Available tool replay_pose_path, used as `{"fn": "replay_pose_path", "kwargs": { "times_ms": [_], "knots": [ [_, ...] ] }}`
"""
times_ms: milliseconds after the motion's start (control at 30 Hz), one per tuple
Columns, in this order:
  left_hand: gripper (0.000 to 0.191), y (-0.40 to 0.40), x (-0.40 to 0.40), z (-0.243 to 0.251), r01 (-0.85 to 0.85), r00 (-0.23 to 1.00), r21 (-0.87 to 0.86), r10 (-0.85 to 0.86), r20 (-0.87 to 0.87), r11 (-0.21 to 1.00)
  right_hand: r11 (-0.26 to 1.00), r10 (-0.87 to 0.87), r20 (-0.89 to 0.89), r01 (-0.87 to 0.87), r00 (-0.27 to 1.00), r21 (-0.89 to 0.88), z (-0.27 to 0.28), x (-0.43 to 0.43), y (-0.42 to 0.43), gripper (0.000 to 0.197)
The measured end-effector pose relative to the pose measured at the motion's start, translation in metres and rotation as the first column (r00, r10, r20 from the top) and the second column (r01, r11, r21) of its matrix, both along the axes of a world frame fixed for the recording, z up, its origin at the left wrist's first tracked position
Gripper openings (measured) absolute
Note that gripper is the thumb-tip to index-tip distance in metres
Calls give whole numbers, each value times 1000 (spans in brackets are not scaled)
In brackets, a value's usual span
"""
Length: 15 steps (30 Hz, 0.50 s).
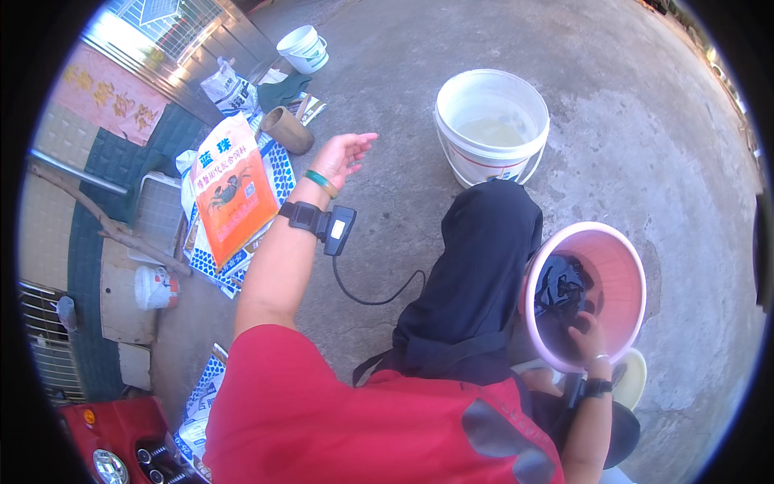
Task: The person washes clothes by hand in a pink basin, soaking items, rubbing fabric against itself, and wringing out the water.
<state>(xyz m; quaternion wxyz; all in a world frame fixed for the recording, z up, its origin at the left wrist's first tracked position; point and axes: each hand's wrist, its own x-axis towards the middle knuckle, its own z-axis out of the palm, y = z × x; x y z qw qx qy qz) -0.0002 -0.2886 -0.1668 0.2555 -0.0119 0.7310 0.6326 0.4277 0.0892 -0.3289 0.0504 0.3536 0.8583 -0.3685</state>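
My left hand (343, 158), with a green bangle at the wrist and a black device strapped on the forearm, is held out over the concrete with nothing in it. Its fingers are loosely spread, near a brown cylindrical pot (289, 130). My right hand (588, 339) reaches into a pink plastic bucket (623, 290) at my right; dark cloth or similar dark material (561, 287) lies in it, apparently wet. Whether the fingertips touch anything there is unclear. A white plastic bucket (491, 158) with shallow cloudy liquid stands upright beyond my knee.
An orange and white printed feed bag (233, 190) lies on blue-patterned sacks at left. Farther back stands a smaller white bucket (304, 51). A white tub (155, 288), a branch (136, 243) and a red vehicle (118, 438) are along the left side.
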Motion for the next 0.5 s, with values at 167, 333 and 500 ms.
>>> {"fn": "replay_pose_path", "kwargs": {
  "times_ms": [167, 333, 500],
  "knots": [
    [32, 8, 11, 16, 62, 994, 135, -73, 79, 989, 997, 64, 58, -62, 996, -34, -7, -4, 5, 45],
    [41, 6, 15, 25, 108, 949, 324, -195, 248, 940, 993, 119, 152, -116, 981, -31, 3, -15, 3, 47],
    [44, 3, 18, 30, 136, 959, 271, -196, 206, 953, 987, 161, 141, -156, 977, -45, 7, -22, -2, 48]
  ]
}}
